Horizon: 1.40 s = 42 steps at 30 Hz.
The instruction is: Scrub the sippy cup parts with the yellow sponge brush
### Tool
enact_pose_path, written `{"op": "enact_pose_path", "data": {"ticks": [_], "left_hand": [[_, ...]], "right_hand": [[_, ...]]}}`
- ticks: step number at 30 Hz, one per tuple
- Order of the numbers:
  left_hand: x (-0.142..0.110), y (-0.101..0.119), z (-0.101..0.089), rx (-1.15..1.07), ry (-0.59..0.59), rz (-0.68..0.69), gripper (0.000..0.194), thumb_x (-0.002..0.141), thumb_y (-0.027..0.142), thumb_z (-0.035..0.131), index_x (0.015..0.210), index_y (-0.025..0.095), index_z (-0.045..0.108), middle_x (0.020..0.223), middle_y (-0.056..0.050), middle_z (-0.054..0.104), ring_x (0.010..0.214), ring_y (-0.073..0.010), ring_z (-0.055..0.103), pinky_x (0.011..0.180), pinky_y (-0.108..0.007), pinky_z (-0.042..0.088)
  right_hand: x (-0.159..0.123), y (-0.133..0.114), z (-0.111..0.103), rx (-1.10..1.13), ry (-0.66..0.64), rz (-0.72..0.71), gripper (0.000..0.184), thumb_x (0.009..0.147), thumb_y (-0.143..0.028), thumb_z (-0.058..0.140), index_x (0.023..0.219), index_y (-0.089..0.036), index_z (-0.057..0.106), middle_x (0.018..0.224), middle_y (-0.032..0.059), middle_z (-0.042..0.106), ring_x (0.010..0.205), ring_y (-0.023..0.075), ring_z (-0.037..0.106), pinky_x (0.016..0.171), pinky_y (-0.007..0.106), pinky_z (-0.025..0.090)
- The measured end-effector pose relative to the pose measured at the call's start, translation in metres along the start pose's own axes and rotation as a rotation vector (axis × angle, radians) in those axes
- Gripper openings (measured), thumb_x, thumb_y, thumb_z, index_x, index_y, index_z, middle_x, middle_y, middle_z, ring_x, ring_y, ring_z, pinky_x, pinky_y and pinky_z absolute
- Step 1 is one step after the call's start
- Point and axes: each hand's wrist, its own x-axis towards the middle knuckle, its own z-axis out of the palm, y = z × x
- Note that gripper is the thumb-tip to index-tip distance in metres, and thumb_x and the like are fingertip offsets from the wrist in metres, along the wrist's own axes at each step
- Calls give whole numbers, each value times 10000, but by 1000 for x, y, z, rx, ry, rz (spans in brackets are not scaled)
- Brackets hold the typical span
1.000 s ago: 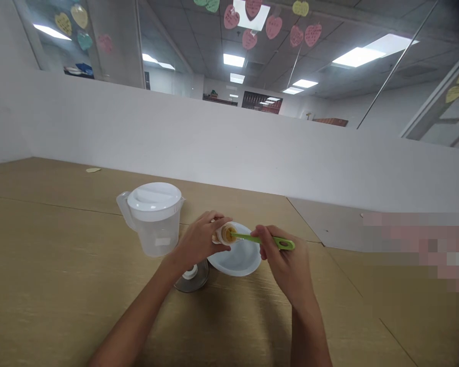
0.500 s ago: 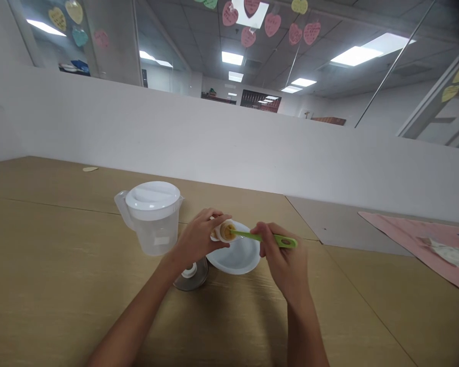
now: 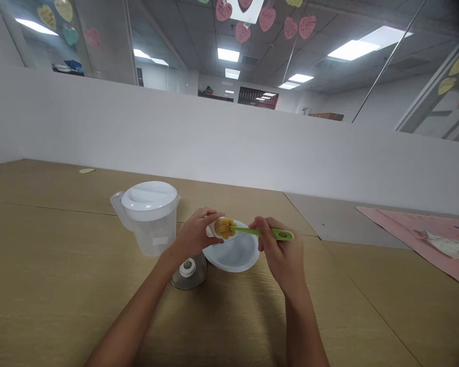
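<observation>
My left hand (image 3: 193, 235) is closed round a small white cup (image 3: 213, 229) tipped on its side over a white plate (image 3: 233, 254). A lump of yellow food (image 3: 225, 227) sticks out of the cup's mouth. My right hand (image 3: 278, 251) pinches a green spoon (image 3: 260, 232) by its handle, the spoon's tip pushed into the yellow food. Both hands hover just above the plate's far rim.
A translucent jug with a white lid (image 3: 149, 215) stands left of the hands. A glass lid with a white knob (image 3: 188, 271) lies in front of the plate. A pink cloth (image 3: 416, 232) lies far right on the wooden table (image 3: 61, 275). A white partition (image 3: 229, 142) runs behind.
The yellow food has come further out of the cup's mouth on the spoon. Both hands shifted slightly left and up in the picture.
</observation>
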Motion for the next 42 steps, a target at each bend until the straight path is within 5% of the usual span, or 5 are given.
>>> {"op": "enact_pose_path", "data": {"ticks": [12,23,29,38,42], "left_hand": [[-1,21,-9,7,-3,44,541,647,347,757,1143,250,565,1100,-40,577,1031,-219,533,903,-350,436],[-1,8,-4,35,10,29,519,662,307,750,1142,256,561,1104,-32,571,1021,-213,537,873,-328,444],[-2,1,-2,132,12,27,518,673,327,740,1150,249,554,1112,-41,565,1033,-219,527,885,-343,436],[-4,-10,18,441,-10,65,516,680,66,663,1155,232,546,1083,-64,566,1014,-235,502,891,-389,382],[-4,-6,28,470,-54,77,517,687,-19,579,1134,241,569,1069,-62,575,1015,-226,507,911,-389,370]], "right_hand": [[5,9,12,-8,-114,-12,416,883,-442,436,631,-156,601,483,-39,467,462,73,427,491,185,332],[-3,-2,-4,-3,-2,-17,351,873,-417,474,716,-164,660,469,-45,452,465,75,448,469,182,338],[-2,-1,-17,93,71,92,341,849,-435,509,737,-150,658,445,-47,458,419,74,442,415,183,336],[22,56,-49,218,452,229,371,757,-504,579,661,-147,609,382,-63,405,339,78,392,352,195,293],[30,103,-57,-40,315,369,402,748,-514,544,767,-128,655,452,-8,523,409,119,494,375,211,359]]}}
